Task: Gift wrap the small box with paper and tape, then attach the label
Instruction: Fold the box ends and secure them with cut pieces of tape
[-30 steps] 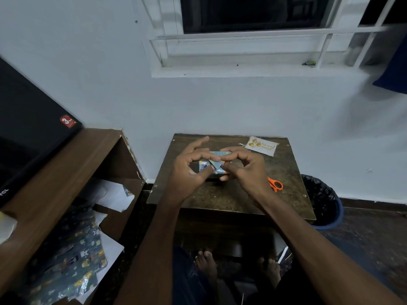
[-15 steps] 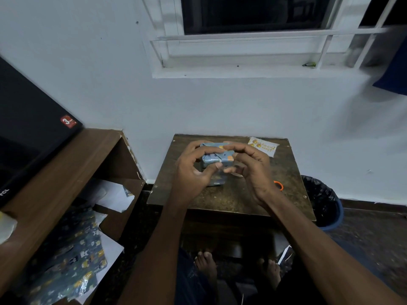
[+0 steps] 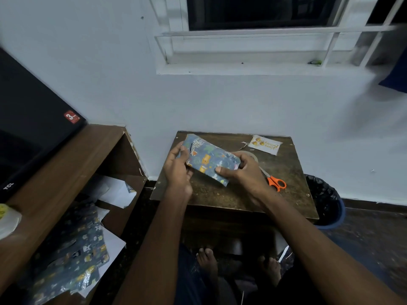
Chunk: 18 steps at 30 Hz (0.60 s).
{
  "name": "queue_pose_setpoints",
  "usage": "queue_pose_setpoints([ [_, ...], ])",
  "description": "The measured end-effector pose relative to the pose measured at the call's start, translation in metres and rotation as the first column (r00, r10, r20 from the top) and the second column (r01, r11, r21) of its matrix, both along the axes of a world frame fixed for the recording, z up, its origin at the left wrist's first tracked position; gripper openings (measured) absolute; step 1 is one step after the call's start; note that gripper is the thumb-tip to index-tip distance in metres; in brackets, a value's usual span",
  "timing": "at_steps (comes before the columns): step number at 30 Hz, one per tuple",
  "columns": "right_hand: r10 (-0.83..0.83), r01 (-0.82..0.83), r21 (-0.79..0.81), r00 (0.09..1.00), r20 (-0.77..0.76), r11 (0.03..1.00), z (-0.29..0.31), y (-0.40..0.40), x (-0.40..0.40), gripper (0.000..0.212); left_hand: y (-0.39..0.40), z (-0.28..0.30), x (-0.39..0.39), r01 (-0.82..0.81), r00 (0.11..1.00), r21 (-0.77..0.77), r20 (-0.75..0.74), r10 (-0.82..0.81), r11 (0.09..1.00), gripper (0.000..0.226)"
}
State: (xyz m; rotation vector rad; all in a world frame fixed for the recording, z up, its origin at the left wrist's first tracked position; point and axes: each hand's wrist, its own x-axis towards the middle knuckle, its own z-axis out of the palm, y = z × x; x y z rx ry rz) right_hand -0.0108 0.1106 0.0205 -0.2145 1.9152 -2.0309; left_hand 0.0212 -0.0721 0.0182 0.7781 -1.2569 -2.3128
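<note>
Hands reach forward, left hand [image 3: 177, 170] and right hand [image 3: 244, 172] each clasping one end of the wrapped box [image 3: 210, 158], held tilted just above the tabletop [image 3: 231, 194], left of the scissors [image 3: 275, 182].

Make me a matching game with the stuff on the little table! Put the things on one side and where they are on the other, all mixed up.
Things:
1. wrapped box
2. scissors
3. label
4. tape roll

Places:
A. flat at the table's far right corner
B. held above the table in both hands
C. on the table by the right wrist, orange handles showing
D. peeking out behind the right hand

Pairs: 1-B, 2-C, 3-A, 4-D. The left hand grips the box's other end.
</note>
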Motion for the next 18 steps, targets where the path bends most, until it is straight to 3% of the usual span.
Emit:
queue_pose_setpoints([
  [3, -0.201, 0.196, -0.065, 0.975, -0.091, 0.979, -0.004, -0.005, -0.002, 0.074, 0.002, -0.005, -0.001, 0.047, 0.992, 0.135, 0.107, -0.062, 0.99, 0.027],
  [5, -0.254, 0.245, -0.071, 0.949, -0.186, 0.967, -0.004, -0.004, -0.004, 0.078, 0.008, -0.008, 0.0, 0.087, 0.973, 0.124, 0.203, -0.111, 0.988, 0.031],
  [11, -0.207, 0.184, -0.095, 0.89, -0.406, 0.978, 0.005, -0.009, 0.003, 0.081, 0.028, -0.011, 0.002, 0.258, 0.895, 0.017, 0.373, -0.246, 0.966, 0.034],
  [14, -0.155, 0.161, -0.028, 0.865, -0.477, 0.987, 0.005, -0.016, 0.005, 0.074, 0.031, -0.011, 0.004, 0.259, 0.899, 0.016, 0.361, -0.247, 0.966, 0.03],
  [18, -0.087, 0.164, 0.107, 0.854, -0.512, 0.981, 0.003, -0.027, 0.001, 0.08, 0.041, -0.007, 0.009, 0.327, 0.881, 0.006, 0.36, -0.307, 0.945, 0.016],
])
